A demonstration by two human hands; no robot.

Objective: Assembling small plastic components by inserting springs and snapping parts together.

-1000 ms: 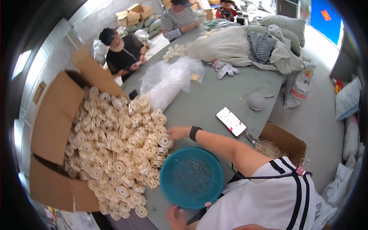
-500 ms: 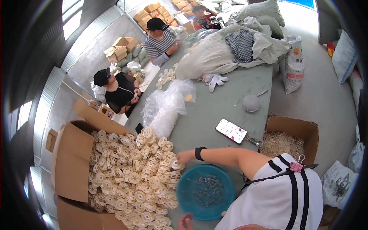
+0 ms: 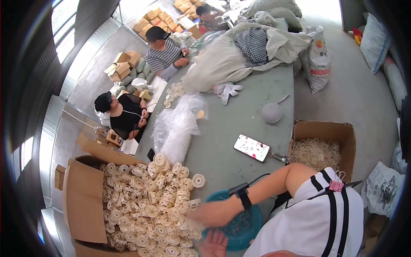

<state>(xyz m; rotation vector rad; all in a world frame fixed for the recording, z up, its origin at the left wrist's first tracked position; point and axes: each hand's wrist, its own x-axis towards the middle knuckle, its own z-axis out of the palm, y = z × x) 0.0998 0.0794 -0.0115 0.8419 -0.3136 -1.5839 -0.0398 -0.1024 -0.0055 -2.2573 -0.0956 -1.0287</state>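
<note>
A heap of white plastic spool-like pieces (image 3: 150, 205) spills from an open cardboard box (image 3: 83, 201) onto the grey-green table. My right hand (image 3: 209, 213), a black band on its wrist, is stretched left across a round teal basket (image 3: 258, 218) and sits blurred at the edge of the heap, touching the pieces. Whether it holds any is unclear. My left hand (image 3: 214, 245) grips the basket's near rim from below, at the bottom of the view. A few pieces lie inside the basket.
A phone (image 3: 251, 147) lies on the table (image 3: 239, 115), near a grey round object (image 3: 272, 112), clear plastic bags (image 3: 175, 126) and a white glove (image 3: 227, 91). A cardboard box (image 3: 342, 132) of small pale parts stands at my right. Two people (image 3: 126, 115) (image 3: 165, 51) sit along the table's left side.
My right hand has drawn back from the heap's upper part toward the basket, moving fast. The view has swung, so the box and heap now sit lower left.
</note>
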